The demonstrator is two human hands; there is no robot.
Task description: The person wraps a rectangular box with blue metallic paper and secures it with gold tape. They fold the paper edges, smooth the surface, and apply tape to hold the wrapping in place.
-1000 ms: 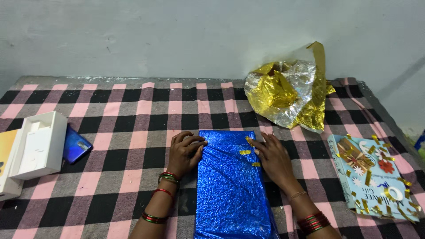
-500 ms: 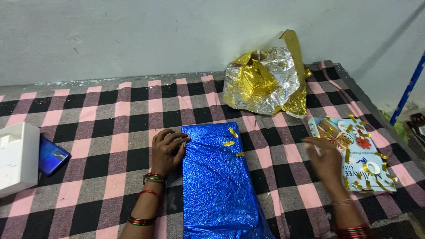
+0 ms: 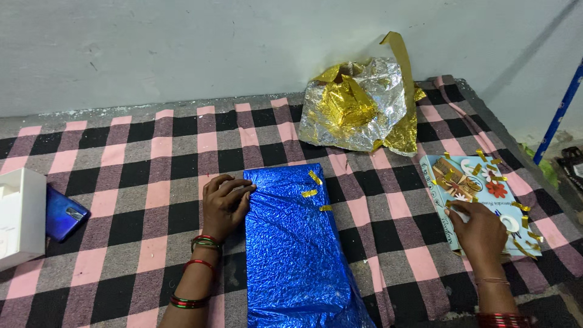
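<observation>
1. Your right hand (image 3: 480, 228) is reaching over the light blue card (image 3: 480, 203) at the right of the checked blanket (image 3: 139, 182), fingers curled loosely and bent down onto the card's near left part. They are touching the card among the short gold tape strips (image 3: 523, 222) stuck across it; whether a strip is already pinched between fingertip and thumb, you cannot tell from this view.

2. Your left hand (image 3: 225, 203) is pressing the upper left edge of the blue foil-wrapped box (image 3: 297, 243), fingers folded over the fold. It is holding nothing loose, only pinning the foil.

3. The box is lying lengthwise in front of you, in the middle of the blanket, well apart from the card. Three gold strips (image 3: 314, 185) are already sitting along its upper right edge.

4. To do this well, you are best keeping the left hand's pressure steady so the foil is not springing open while the right is away.

5. Peel one strip by a free end, lifting slowly, so it is not curling onto itself or tearing the card's surface.

6. Crumpled gold and silver foil (image 3: 358, 106) is lying at the far edge, and a white box (image 3: 21, 215) with a blue phone (image 3: 64, 212) beside it is resting at the far left.
</observation>
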